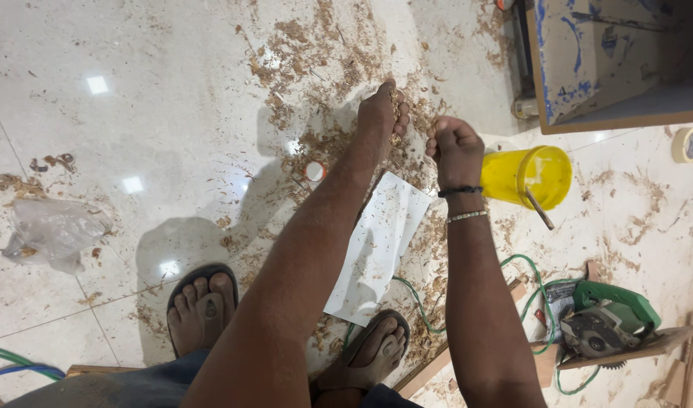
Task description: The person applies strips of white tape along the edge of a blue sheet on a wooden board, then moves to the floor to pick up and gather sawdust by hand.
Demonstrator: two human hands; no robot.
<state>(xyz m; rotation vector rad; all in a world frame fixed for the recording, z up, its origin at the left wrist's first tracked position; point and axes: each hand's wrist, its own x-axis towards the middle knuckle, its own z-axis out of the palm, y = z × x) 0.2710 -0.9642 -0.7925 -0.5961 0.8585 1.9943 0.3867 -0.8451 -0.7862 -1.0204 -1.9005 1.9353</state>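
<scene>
Head view: 2 forearms reach down past sandalled feet. Left hand (382, 113) pinches wood shavings (301, 45); right hand (456, 147) is fisted, contents hidden. Shavings cover most of the floor (135, 113) by the white sheet (376, 242); gathering appears barely begun.

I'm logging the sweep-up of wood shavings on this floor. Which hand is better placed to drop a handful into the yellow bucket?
Probably the right hand: it sits closed directly beside the yellow bucket. The left hand grips wood shavings farther from it.
</scene>
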